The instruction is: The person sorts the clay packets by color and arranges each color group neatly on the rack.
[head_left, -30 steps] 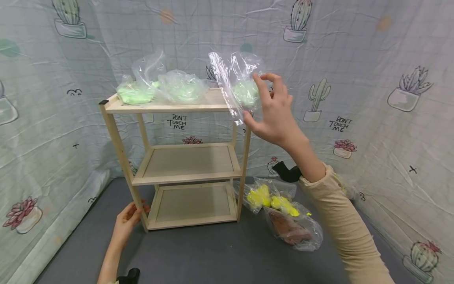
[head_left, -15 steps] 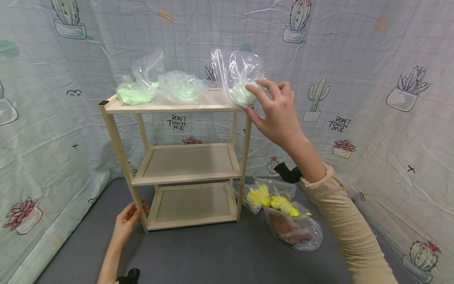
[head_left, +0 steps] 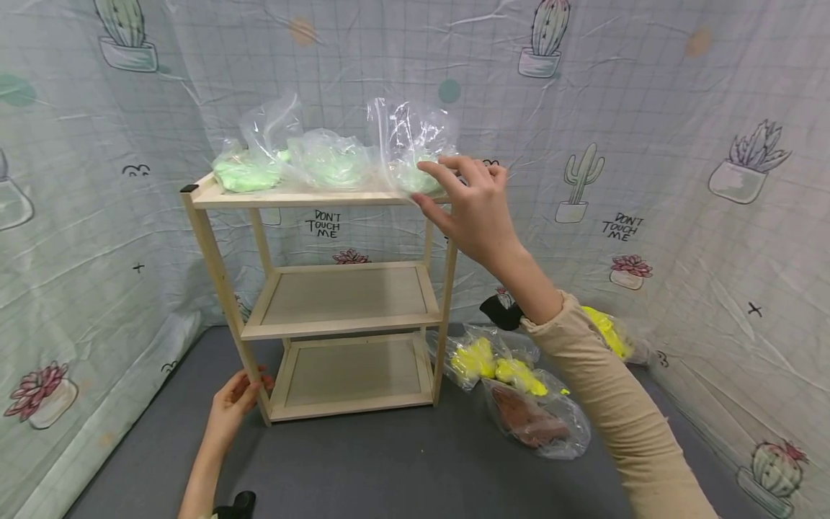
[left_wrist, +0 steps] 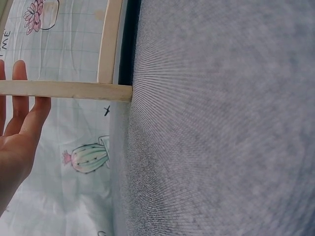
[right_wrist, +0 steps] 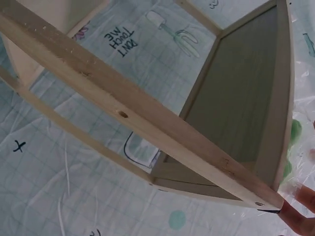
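Head view: nearest the camera, a grey tabletop (head_left: 363, 468) is spreading beneath the scene, and a beige sleeve (head_left: 622, 404) is reaching in from the right. At the lower left, the left hand (head_left: 232, 402) is gripping the front left post of a three-tier wooden rack (head_left: 344, 328), its thumb lying in front and its fingers passing behind; the left wrist view is showing these fingers spread slightly apart behind the wood.

To the right of the rack, a clear bag with a brown lump (head_left: 528, 418) is lying on the tabletop. Just behind it, two yellow lumps (head_left: 473, 359) in clear plastic are resting near the front right post, and another yellow bagged item (head_left: 608, 333) is showing partly behind the sleeve.

Above, the right hand (head_left: 476, 209) is pinching a clear bag with a pale green lump (head_left: 408, 176) between thumb and forefinger, the other fingers bending loosely. This bag is standing upright at the right end of the top shelf; whether the shelf is taking its full weight cannot be told. The right wrist view is showing fingertips just beside the post's upper end. Along the same shelf, a middle green bag (head_left: 333, 162) and a left green bag (head_left: 249, 169) are sitting side by side, touching.

Farthest back, a wrinkled cactus-print curtain (head_left: 700, 274) is enclosing the tabletop.
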{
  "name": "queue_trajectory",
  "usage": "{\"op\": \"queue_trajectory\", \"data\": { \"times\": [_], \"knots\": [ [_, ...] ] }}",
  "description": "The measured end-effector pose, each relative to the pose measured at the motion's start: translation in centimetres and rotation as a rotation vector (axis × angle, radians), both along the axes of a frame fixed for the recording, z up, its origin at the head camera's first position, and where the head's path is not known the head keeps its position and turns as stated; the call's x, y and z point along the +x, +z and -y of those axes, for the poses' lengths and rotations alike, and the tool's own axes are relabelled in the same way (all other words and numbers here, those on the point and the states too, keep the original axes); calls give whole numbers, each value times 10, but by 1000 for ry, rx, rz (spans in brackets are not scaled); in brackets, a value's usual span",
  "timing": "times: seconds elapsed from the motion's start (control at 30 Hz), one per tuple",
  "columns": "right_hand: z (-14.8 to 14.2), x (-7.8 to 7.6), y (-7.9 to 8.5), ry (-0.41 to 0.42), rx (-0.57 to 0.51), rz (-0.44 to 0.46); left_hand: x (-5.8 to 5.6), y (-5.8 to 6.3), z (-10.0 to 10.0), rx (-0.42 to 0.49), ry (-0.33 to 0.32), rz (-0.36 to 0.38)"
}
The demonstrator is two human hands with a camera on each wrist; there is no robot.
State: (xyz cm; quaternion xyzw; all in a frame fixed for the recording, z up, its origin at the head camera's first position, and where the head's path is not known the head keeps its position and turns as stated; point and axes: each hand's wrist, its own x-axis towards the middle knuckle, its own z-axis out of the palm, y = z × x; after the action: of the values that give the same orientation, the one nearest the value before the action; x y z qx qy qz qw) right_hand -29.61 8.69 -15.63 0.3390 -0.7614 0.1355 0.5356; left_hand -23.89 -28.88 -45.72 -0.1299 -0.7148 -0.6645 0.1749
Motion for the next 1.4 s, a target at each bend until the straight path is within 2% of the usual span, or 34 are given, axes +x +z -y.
{"op": "queue_trajectory", "data": {
  "times": [0.27, 0.43, 0.5, 0.67, 0.73, 0.87, 0.97, 1.13, 1.23, 1.33, 1.4],
  "knots": [
    [2, -2, -2, -82, 26, 97, 1, 0, -1, 3, 10, 9],
    [3, -4, -1, -127, 63, 167, 1, 0, -1, 12, -6, -2],
    [3, -5, -1, -145, 82, 212, -1, -4, 1, 2, -14, -15],
    [3, -5, 0, -182, 137, 328, -11, -20, 12, 9, -65, -64],
    [3, -4, 0, -196, 156, 354, -12, -22, 13, 9, -65, -63],
    [1, -4, -2, -201, 176, 368, -8, -17, 9, 13, -54, -68],
    [1, -4, -4, -187, 173, 359, -8, -16, 8, 43, -81, -99],
    [-1, -4, -7, -172, 167, 337, -5, -12, 6, 13, -63, -91],
    [-2, -5, -8, -173, 171, 325, -2, -8, 3, -5, -36, -64],
    [-4, -5, -9, -175, 176, 306, 0, -5, 0, 15, -20, -42],
    [-6, -4, -9, -171, 175, 291, 2, -2, -1, -18, 17, -8]
  ]
}}
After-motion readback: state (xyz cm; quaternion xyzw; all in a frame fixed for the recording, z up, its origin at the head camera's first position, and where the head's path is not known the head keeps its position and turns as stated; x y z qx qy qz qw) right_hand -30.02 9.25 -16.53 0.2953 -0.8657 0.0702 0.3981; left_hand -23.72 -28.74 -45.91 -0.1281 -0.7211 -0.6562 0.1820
